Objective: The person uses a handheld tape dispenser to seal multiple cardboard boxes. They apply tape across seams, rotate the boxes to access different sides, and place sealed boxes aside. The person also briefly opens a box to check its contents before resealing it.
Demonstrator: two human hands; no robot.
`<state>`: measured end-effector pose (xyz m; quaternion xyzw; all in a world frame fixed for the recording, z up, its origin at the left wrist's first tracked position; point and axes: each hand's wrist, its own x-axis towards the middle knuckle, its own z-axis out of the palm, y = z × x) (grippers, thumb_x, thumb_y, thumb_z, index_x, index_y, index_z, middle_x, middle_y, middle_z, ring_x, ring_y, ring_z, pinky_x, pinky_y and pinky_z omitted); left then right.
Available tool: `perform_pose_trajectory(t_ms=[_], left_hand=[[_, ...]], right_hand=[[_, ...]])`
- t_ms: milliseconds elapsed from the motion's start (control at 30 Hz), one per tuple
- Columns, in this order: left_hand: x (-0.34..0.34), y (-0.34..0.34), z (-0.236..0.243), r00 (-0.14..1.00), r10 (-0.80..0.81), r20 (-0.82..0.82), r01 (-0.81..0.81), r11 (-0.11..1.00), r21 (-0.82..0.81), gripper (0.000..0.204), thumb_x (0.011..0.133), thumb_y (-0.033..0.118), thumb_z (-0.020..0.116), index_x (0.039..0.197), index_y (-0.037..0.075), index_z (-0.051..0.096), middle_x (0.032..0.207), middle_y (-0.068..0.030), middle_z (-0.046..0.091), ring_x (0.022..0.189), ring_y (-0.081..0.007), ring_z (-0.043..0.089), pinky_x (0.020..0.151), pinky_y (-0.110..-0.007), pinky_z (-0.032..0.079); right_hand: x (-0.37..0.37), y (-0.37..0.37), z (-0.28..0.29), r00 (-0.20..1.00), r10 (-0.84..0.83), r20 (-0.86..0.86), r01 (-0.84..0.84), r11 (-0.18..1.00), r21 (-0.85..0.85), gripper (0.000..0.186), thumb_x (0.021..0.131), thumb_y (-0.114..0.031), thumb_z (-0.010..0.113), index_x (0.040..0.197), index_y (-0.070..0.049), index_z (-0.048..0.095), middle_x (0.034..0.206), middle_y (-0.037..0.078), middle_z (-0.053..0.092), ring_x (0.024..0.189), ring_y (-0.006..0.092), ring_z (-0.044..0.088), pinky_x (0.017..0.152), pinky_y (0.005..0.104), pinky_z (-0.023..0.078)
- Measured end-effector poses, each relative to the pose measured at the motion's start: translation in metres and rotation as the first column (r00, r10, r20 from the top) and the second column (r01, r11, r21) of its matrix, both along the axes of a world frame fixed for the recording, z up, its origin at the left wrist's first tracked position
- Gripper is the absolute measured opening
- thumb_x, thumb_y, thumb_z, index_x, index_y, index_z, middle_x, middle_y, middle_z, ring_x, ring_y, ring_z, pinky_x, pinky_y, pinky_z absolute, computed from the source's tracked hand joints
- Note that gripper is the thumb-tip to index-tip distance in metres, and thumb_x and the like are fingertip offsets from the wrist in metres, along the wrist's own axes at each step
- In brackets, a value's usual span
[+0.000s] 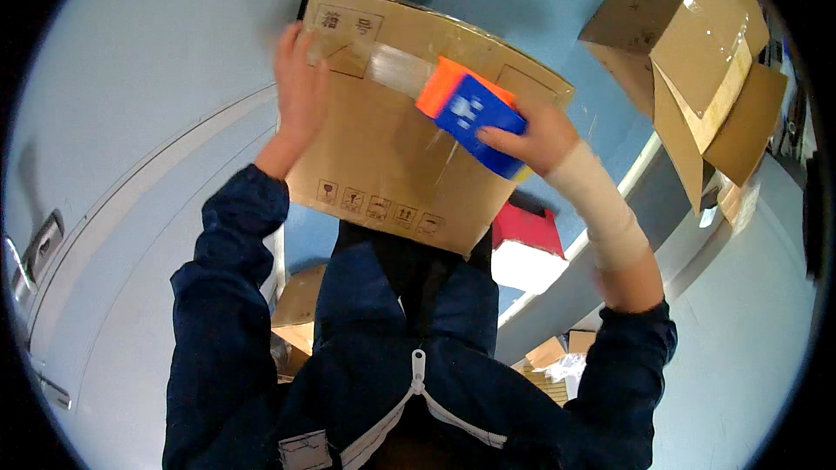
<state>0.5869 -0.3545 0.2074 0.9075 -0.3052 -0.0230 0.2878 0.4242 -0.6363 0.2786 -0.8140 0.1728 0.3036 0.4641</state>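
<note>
A large brown cardboard box (383,130) stands tilted in front of my legs, with printed symbols along its near edge and a strip of clear tape on its face. My left hand (301,91) rests at the box's left edge, fingers stretched out and slightly blurred. Over the right part of the box, my right hand (542,137) is closed around a blue and orange block-like object (477,122). This object is blue on the gripped side and bright orange at the other end. White print shows on its blue face; motion blur hides its exact kind.
An opened cardboard box (662,35) with raised flaps lies at the upper right. Beside my right leg is a red and white box (527,248). Another brown box (299,305) sits by my left leg. Pale walls (131,104) curve in on both sides.
</note>
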Motion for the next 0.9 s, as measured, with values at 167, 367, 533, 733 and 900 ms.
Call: perform_pose_trajectory(t_ms=[167, 367, 533, 733, 900], left_hand=[[-0.071, -0.054, 0.003, 0.871, -0.488, -0.049, 0.49, 0.871, 0.037, 0.03, 0.077, 0.005, 0.049, 0.107, 0.003, 0.052, 0.118, -0.0137, 0.049, 0.119, -0.031, 0.041, 0.102, -0.045, 0.029], [-0.155, -0.126, -0.022, 0.551, -0.831, -0.076, 0.821, 0.556, -0.131, 0.028, 0.074, 0.007, 0.05, 0.101, 0.0, 0.056, 0.111, -0.0141, 0.054, 0.118, -0.0291, 0.044, 0.104, -0.044, 0.029], [-0.199, -0.197, -0.025, 0.427, -0.903, -0.042, 0.904, 0.426, 0.015, 0.034, 0.074, 0.012, 0.053, 0.106, 0.0, 0.054, 0.123, -0.0153, 0.048, 0.123, -0.028, 0.039, 0.106, -0.044, 0.026], [-0.193, -0.224, -0.053, 0.268, -0.956, -0.122, 0.939, 0.23, 0.256, 0.041, 0.074, 0.018, 0.053, 0.111, 0.0, 0.053, 0.131, -0.015, 0.043, 0.128, -0.0269, 0.032, 0.108, -0.041, 0.021], [-0.191, -0.23, -0.047, 0.247, -0.958, -0.147, 0.943, 0.202, 0.265, 0.04, 0.079, 0.02, 0.049, 0.111, -0.003, 0.053, 0.131, -0.0178, 0.043, 0.128, -0.0288, 0.033, 0.109, -0.04, 0.019]], right_hand=[[-0.114, -0.084, -0.001, 0.984, -0.12, -0.13, 0.103, 0.986, -0.135, 0.055, 0.07, -0.047, 0.067, 0.093, 0.003, 0.06, 0.081, 0.022, 0.063, 0.075, 0.0332, 0.063, 0.067, 0.0375, 0.048], [-0.205, -0.136, -0.04, 0.963, -0.167, -0.214, 0.118, 0.967, -0.224, 0.056, 0.07, -0.048, 0.067, 0.094, 0.003, 0.061, 0.08, 0.022, 0.063, 0.074, 0.0332, 0.063, 0.068, 0.0374, 0.049], [-0.206, -0.136, -0.089, 0.983, -0.129, -0.134, 0.108, 0.982, -0.154, 0.057, 0.07, -0.052, 0.064, 0.09, 0.001, 0.061, 0.078, 0.022, 0.063, 0.072, 0.0334, 0.062, 0.068, 0.039, 0.048], [-0.225, -0.155, -0.102, 0.997, -0.04, -0.071, 0.034, 0.995, -0.091, 0.057, 0.071, -0.056, 0.062, 0.083, 0.0, 0.06, 0.075, 0.021, 0.061, 0.071, 0.0357, 0.06, 0.065, 0.0401, 0.047], [-0.238, -0.157, -0.12, 0.996, -0.048, 0.077, 0.054, 0.996, -0.075, 0.055, 0.071, -0.056, 0.061, 0.085, -0.003, 0.059, 0.078, 0.019, 0.061, 0.073, 0.0352, 0.06, 0.067, 0.0405, 0.047]])
